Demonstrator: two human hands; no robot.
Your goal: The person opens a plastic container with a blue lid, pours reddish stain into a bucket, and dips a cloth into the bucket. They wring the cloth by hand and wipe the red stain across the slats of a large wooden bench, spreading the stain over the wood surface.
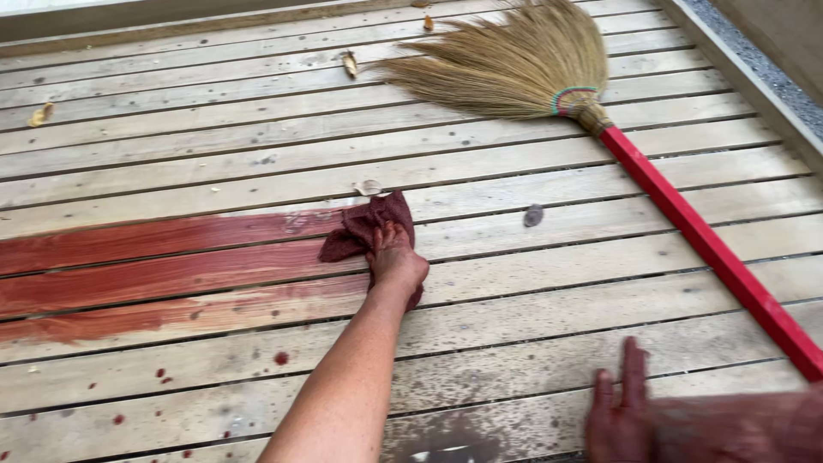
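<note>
The left hand (396, 257) presses a red-stained rag (367, 227) onto the deck (214, 146), fingers closed on it. Three boards toward nine o'clock are stained; the rest remain bare. The right hand (619, 416) rests flat, fingers spread, at five o'clock. A broom (549, 73) lies at one o'clock.

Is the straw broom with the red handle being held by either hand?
No: the straw broom with the red handle lies alone on the wooden deck boards, away from both hands.

Right hand (619, 410) blurred; broom handle (711, 249) cut off.
</note>
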